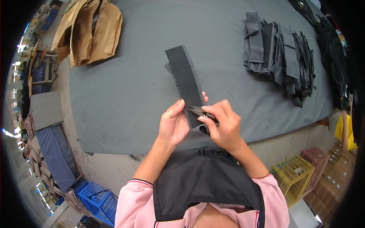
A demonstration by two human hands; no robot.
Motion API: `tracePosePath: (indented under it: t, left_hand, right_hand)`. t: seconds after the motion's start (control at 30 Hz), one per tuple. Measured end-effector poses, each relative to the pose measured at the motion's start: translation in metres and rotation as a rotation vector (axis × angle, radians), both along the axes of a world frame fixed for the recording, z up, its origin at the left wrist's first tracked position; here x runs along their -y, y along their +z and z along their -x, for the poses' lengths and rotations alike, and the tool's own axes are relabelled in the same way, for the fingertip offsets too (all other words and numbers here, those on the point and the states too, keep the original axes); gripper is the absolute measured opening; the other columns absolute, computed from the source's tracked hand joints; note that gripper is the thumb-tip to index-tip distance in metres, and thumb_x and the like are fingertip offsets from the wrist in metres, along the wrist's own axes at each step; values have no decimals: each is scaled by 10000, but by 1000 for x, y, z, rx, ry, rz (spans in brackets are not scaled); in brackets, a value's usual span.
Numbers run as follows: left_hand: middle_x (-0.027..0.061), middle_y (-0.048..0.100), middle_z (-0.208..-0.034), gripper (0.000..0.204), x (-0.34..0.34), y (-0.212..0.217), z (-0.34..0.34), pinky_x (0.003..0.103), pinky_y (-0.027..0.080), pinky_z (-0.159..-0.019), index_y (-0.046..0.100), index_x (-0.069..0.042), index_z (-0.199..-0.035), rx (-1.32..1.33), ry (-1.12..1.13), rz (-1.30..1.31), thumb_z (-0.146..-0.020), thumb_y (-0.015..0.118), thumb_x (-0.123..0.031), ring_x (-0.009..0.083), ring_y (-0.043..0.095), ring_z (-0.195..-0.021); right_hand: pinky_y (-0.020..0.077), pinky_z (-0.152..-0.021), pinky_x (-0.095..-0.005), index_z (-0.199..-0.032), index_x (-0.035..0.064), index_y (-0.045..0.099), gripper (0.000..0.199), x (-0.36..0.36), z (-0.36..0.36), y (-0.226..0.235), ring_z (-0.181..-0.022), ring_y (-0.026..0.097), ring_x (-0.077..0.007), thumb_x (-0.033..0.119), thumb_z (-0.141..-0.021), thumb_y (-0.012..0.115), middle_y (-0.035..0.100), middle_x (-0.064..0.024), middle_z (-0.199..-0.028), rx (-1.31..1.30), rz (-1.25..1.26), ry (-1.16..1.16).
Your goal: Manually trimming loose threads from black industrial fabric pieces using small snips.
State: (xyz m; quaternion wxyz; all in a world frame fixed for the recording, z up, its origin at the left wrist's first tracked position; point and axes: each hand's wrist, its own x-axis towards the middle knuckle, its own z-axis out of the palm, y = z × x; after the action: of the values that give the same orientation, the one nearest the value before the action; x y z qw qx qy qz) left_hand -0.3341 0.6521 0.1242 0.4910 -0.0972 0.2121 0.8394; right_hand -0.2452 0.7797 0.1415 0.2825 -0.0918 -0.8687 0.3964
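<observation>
My left hand (174, 123) grips a long dark fabric strip (185, 78), thumb on top and fingertips showing past its right edge. The strip stretches away from me over the table, with lighter grey edges and some fraying on its left side. In my right hand (224, 123) is a small pair of thread snips (198, 111), pinched between thumb and fingers. Their pointed blades lie over the strip, near my left thumb. The strip's near end folds over just below the snips. Whether the blades touch any thread is too small to tell.
A grey cloth-covered table (125, 102) spreads before me. Stacked dark fabric pieces (279, 57) lie at the far right, brown paper (91, 34) at the far left. Dark garments (330, 49) line the right edge. Blue (99, 201) and yellow crates (292, 176) stand on the floor.
</observation>
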Motion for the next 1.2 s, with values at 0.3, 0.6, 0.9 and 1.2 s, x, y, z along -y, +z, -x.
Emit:
tracePosePath:
  t: [0.3,0.6,0.9,1.2]
  left_hand:
    - [216,492,-1281,391,0,6,4,431,471,-960,442,60,-1243,-64,37,142,-989,348,-223,306,551,-1109]
    - [259,473,-1280,342,2,2,4,433,543,-851,463,60,-1177,17,25,3,-991,338,-200,357,619,-961]
    - [249,511,-1241,352,0,4,5,413,537,-857,465,54,-1194,-209,6,246,-983,378,-214,308,619,-977]
    - [149,570,-927,315,5,1,7,278,500,-549,491,72,-1152,206,15,130,-914,413,-118,193,531,-618]
  right_hand:
    - [463,-541,-267,-914,3,609,225,-11,-20,-14,-623,536,-139,17,-722,727,534,-68,-809,97,356,-106]
    - [430,-490,-300,-892,37,607,243,-19,-9,-14,-557,542,-188,67,-692,741,523,-50,-738,8,1,-46]
    - [411,-469,-305,-852,47,621,204,-16,-13,-4,-537,527,-202,63,-685,737,537,-60,-731,-8,-51,-68]
    - [441,-554,-242,-894,8,584,157,-12,-8,-3,-638,547,-101,15,-773,684,515,-57,-830,143,771,22]
